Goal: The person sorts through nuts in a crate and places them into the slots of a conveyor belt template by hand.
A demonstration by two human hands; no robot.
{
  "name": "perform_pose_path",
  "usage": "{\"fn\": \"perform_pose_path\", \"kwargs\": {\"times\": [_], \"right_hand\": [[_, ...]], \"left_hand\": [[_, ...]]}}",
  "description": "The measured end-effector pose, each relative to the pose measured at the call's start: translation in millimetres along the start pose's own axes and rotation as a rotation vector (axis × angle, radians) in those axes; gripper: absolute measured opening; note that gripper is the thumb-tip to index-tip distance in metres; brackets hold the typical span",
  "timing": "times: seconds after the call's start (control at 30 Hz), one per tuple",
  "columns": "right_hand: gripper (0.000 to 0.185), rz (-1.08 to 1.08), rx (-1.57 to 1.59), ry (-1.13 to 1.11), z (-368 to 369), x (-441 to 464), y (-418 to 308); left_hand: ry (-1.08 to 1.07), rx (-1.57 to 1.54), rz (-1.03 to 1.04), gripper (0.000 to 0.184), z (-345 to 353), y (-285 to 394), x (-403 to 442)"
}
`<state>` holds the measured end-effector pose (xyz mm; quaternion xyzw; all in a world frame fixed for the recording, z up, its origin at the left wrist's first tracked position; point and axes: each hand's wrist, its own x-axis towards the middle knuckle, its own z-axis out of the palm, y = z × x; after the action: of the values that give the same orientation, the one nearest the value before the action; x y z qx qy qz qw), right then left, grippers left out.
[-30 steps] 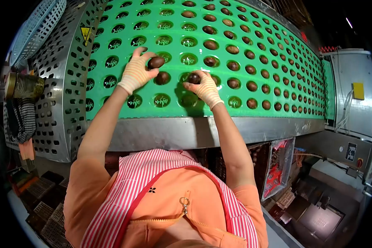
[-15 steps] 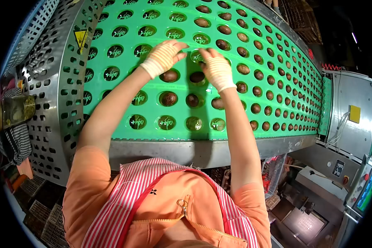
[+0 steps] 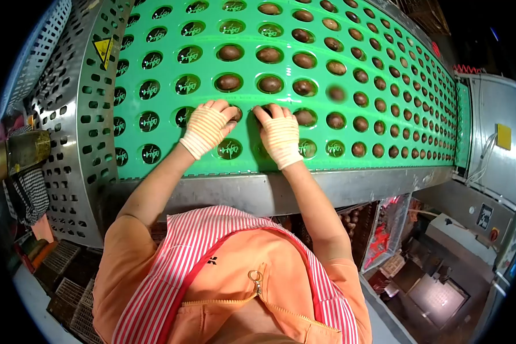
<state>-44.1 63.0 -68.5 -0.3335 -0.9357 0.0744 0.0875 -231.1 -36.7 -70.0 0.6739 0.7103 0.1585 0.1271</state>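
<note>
A green tray surface (image 3: 206, 163) with rows of oval cups spreads in front of me. Brown egg-like items fill the cups to the right, and one brown egg (image 3: 229, 82) lies in a cup above my left hand. My left hand (image 3: 208, 126), in a striped glove with bare fingertips, is closed around a dark brown egg (image 3: 237, 114) at a cup. Beside it, my right hand (image 3: 279, 133) has its fingers bent down over another cup; what lies under them is hidden. Left of my hands, the cups show only white markings.
A perforated metal guard (image 3: 69, 114) with a yellow warning sign (image 3: 103, 53) stands at the left. A metal rail (image 3: 235, 192) runs along the near edge. At the right is a grey machine cabinet (image 3: 493, 109). A blue basket (image 3: 37, 57) sits at the upper left.
Both hands have moved from the upper rows down towards the near rows. More cups in the middle columns hold brown eggs than one second ago.
</note>
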Motion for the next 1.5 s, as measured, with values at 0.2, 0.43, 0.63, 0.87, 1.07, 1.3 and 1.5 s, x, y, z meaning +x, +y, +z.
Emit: {"fn": "perform_pose_path", "kwargs": {"times": [0.2, 0.43, 0.63, 0.87, 1.07, 1.3, 1.5], "right_hand": [[0.017, -0.104, 0.022, 0.170, 0, -19, -15], [0.042, 0.185, 0.333, 0.257, -54, -136, -24], [0.035, 0.687, 0.306, 0.585, -73, -297, 30], [0.048, 1.514, 0.216, 0.362, -36, -515, 101], [0.053, 1.398, 0.321, -0.065, -31, -505, 167], [0.050, 1.475, 0.478, -0.260, -30, -526, 174], [0.057, 1.620, 0.547, -0.334, 6, -535, 173]], "left_hand": [[0.043, 0.499, 0.194, 0.010, -6, 23, 12], [0.135, 0.324, 0.220, 0.068, 40, 48, 80], [0.181, 0.464, 0.234, 0.066, 71, 31, 87], [0.253, -0.299, 0.595, 0.057, 67, 220, 54], [-0.520, -0.190, 0.804, 0.045, 160, 411, -22], [-0.659, 0.273, 0.521, 0.068, 270, 475, -11], [-0.851, 0.255, 0.370, 0.067, 280, 459, -12]]}}
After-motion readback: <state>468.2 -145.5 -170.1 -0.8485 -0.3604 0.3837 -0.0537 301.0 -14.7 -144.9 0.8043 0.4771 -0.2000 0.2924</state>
